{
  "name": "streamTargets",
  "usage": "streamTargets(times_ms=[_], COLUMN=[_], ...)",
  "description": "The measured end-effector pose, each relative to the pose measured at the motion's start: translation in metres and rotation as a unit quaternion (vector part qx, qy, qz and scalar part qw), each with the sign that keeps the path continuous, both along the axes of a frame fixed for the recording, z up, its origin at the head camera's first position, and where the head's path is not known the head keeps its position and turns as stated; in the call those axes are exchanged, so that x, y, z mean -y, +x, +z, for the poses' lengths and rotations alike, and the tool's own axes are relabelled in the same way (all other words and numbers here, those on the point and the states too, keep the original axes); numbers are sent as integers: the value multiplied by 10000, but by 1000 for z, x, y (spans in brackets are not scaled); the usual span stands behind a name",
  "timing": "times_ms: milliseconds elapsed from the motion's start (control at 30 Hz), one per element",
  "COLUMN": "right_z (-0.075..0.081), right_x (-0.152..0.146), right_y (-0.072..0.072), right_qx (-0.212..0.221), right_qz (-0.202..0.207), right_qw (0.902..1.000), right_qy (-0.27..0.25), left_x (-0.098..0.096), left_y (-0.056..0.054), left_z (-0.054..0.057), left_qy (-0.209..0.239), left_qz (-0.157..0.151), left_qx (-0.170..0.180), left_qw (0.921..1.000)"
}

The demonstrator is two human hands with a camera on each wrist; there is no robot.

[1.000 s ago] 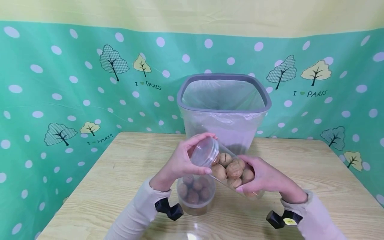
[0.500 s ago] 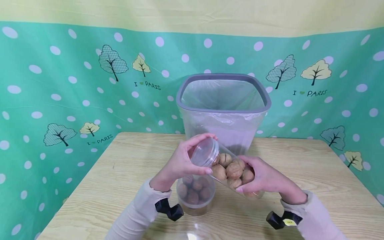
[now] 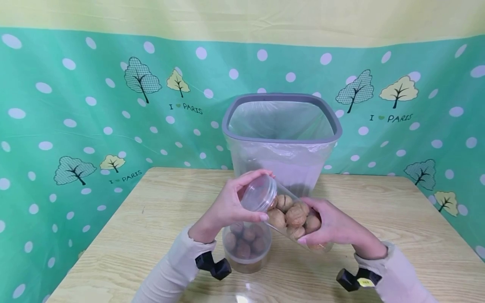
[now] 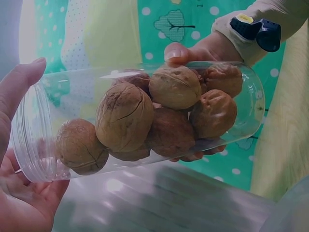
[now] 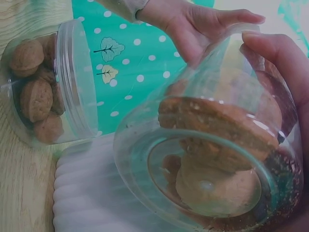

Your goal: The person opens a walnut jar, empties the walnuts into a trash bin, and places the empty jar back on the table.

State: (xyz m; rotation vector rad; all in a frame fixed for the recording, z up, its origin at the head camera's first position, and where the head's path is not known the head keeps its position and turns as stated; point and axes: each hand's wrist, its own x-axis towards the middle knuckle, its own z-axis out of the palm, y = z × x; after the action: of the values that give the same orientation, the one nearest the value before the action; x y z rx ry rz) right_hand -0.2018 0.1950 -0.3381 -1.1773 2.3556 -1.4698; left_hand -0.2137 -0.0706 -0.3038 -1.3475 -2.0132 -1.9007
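Note:
A clear, cylindrical plastic jar [image 4: 251, 104] of walnuts [image 3: 296, 215] is held tilted above the table between both hands. My left hand [image 3: 229, 204] grips its ridged, clear top end [image 3: 260, 193], thumb on one side and fingers on the other. My right hand [image 3: 333, 223] wraps around the lower part, near the rounded base [image 5: 145, 159]. The walnuts lie loosely along the jar, with some hidden by the right fingers. Below the left hand, a second clear jar [image 3: 246, 260] with several walnuts stands upright on the table, its ridged lid [image 5: 77, 82] on.
Behind the hands stands a pale waste bin [image 3: 280, 162] with a grey rim [image 3: 282, 139] and a clear liner bag. The wood-look table [image 3: 178, 193] backs onto a green dotted curtain [image 3: 212, 139]. A black device [image 3: 213, 266] sits on each wrist.

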Motion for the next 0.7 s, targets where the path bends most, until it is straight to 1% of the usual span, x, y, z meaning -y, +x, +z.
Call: streamTargets(times_ms=[100, 133, 167, 233, 300, 367, 400, 500, 533, 633, 700], right_z=[0, 0, -1, 0, 0, 0, 0, -1, -1, 0, 1], right_x=[0, 0, 0, 1, 2, 3, 3, 5, 5, 7, 8], right_y=[0, 0, 0, 1, 2, 3, 3, 5, 5, 7, 8], right_qx=[-46, -90, -221, -469, -717, -866, -838, -806, -863, -1138, -1347], right_qz=[99, 93, 23, -270, -669, -961, -1024, -1040, -1069, -1312, -1503], right_qw=[9999, 9999, 9997, 9985, 9949, 9908, 9903, 9902, 9893, 9831, 9771], right_qy=[-59, -59, -29, 81, 242, 392, 427, 469, 494, 583, 673], left_x=[0, -1, -1, -1, -2, -2, -2, -1, -1, -2, -2], left_y=[0, 0, 0, 0, 0, -1, -1, 0, 0, 1, 2], left_z=[0, 1, 1, 0, -2, -4, -5, -6, -6, -5, -4], left_qy=[-16, -18, -43, -103, -165, -228, -238, -251, -249, -218, -219], left_qz=[5, 27, 101, 310, 552, 774, 832, 903, 915, 958, 1020], left_qx=[-33, -23, -2, 104, 275, 444, 495, 547, 560, 645, 785], left_qw=[10000, 10000, 9999, 9994, 9980, 9957, 9950, 9941, 9939, 9931, 9914])
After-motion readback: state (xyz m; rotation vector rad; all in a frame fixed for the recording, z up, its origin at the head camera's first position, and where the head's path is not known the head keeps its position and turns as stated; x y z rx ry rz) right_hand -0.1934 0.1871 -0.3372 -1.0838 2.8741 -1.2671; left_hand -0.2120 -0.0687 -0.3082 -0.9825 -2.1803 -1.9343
